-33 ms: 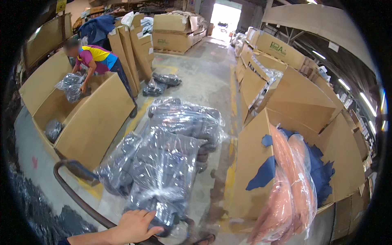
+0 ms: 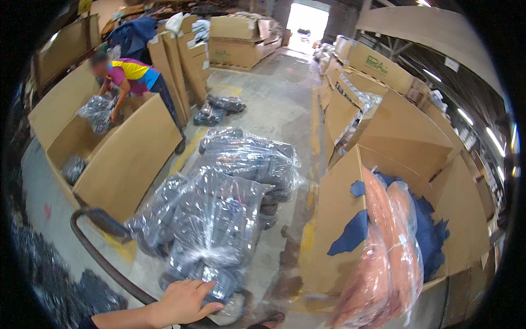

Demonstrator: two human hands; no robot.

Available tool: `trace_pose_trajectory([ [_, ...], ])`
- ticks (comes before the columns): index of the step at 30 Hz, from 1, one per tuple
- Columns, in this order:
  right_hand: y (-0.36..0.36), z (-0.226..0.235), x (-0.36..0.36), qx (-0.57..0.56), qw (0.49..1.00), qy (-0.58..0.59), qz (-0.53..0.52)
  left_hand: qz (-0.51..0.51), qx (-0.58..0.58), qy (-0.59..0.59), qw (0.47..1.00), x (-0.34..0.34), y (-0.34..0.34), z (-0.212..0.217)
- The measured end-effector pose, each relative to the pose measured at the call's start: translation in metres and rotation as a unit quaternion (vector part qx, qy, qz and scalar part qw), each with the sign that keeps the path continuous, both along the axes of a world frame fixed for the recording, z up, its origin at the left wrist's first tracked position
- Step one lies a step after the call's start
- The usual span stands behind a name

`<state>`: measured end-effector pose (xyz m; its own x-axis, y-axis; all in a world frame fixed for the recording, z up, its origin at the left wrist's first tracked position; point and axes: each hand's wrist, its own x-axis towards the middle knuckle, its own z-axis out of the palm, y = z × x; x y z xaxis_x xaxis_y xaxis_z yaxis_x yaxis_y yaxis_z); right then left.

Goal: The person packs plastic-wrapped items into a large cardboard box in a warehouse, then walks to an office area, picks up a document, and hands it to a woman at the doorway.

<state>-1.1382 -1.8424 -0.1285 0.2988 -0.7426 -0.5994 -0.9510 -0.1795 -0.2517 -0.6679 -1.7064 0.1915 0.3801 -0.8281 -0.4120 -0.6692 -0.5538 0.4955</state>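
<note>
My left hand comes in from the lower left and is closed over the dark curved bar of a cart handle. The fingers bend over beside the near end of a bundle in clear plastic, and the thumb points right. Their tips are partly hidden. Dark folded material shows through the plastic, which is gathered tightly at the near end. Another clear-wrapped bundle lies beyond it, and a smaller one lies against its left side. My right hand is out of view.
At left, a person bends over an open carton, holding a plastic-wrapped bundle. Dark bags lie on the floor ahead. An open carton at right holds blue pieces and overhanging pinkish sheets in plastic. Stacked cartons stand farther back.
The view has shifted slightly. The near bundle sits a little farther left in the picture, while my left hand stays at the handle. The other person's bundle has moved slightly.
</note>
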Motion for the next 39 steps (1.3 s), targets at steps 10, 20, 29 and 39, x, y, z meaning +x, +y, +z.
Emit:
trace_pose_trajectory([
  [10, -0.312, 0.169, 0.161, 0.02, 0.945, -0.251, 0.208, 0.048, 0.242, 0.072, 0.966, -0.095, -0.08, -0.053],
  [20, -0.487, 0.09, 0.294, 0.02, 0.914, -0.124, 0.386, 0.259, 0.163, 0.031, 0.952, -0.042, -0.178, -0.092],
  [29, -0.583, 0.1, 0.365, 0.086, 0.975, -0.102, 0.179, 0.109, -0.105, -0.031, 0.988, 0.183, -0.439, -0.103],
  [39, -0.829, 0.106, 0.683, 0.048, 0.948, -0.212, 0.233, 0.435, 0.156, -0.093, 0.882, 0.459, -0.59, -0.215],
])
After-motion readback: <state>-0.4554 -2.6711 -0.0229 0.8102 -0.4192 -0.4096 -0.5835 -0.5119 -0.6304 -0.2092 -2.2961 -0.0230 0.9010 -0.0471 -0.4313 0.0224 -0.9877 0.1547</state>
